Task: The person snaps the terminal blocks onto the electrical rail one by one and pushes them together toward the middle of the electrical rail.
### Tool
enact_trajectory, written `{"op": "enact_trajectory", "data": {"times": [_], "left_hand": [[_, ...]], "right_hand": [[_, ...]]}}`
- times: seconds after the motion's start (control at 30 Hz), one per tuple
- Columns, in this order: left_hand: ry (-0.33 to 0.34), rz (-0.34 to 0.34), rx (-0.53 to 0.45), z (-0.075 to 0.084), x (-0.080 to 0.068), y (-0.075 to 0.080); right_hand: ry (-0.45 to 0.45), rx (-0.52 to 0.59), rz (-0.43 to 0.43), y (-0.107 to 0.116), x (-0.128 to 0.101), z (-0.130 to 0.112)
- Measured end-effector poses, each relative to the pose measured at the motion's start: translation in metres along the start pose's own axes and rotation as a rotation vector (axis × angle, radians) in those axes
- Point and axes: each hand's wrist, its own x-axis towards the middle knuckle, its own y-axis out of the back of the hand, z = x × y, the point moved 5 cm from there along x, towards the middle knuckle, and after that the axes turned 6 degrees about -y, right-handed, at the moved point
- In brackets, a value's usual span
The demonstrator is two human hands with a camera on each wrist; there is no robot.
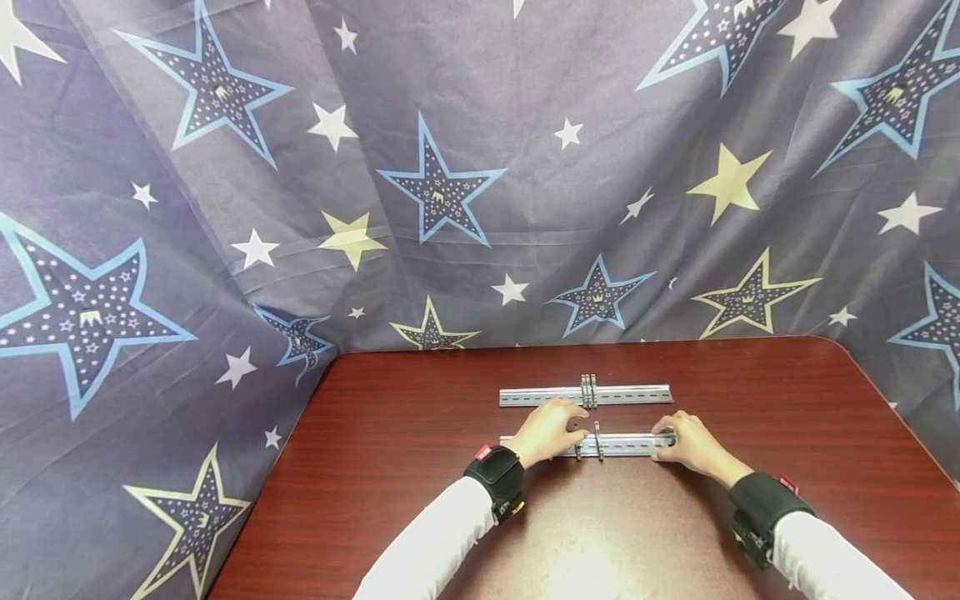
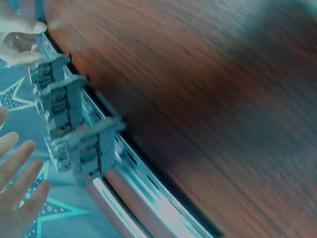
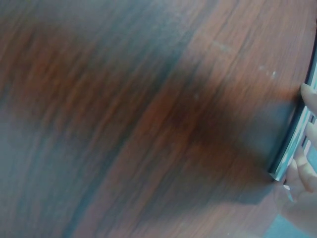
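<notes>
A slotted metal DIN rail [image 1: 630, 445] lies on the table with slim grey terminal blocks [image 1: 598, 442] clipped across its middle. My right hand [image 1: 692, 446] pinches this rail's right end between thumb and fingers; in the right wrist view the rail's end [image 3: 291, 148] shows beside the fingertips. Over the left half of the rail is my left hand [image 1: 550, 429], fingers apart and loosely bent. The left wrist view shows that hand [image 2: 20, 193] holding nothing, a gap between it and the nearest terminal block [image 2: 94, 148]. Part of the rail's left half is hidden behind the left hand.
Farther back, a second DIN rail [image 1: 630, 395] lies parallel, with several terminal blocks [image 1: 588, 390] grouped near its middle. Both rest on a reddish-brown wooden table [image 1: 405, 417]. A star-patterned grey cloth [image 1: 525, 208] hangs behind the table and along its left side.
</notes>
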Motion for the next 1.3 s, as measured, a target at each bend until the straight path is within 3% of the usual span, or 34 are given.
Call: {"op": "enact_trajectory", "data": {"times": [0.27,0.5,0.8,1.3], "left_hand": [[-0.001,-0.042,0.031,0.007,0.007,-0.010],[0.037,-0.087,0.042,0.007,0.009,-0.018],[0.078,-0.121,0.008,0.009,0.012,-0.022],[0.067,-0.115,-0.044,0.007,0.016,-0.028]], "right_hand": [[-0.004,0.036,0.002,0.002,-0.001,0.002],[0.108,0.095,0.039,-0.004,0.003,0.017],[-0.023,0.020,-0.010,0.001,0.000,0.001],[-0.033,0.022,-0.005,0.000,0.001,0.003]]}}
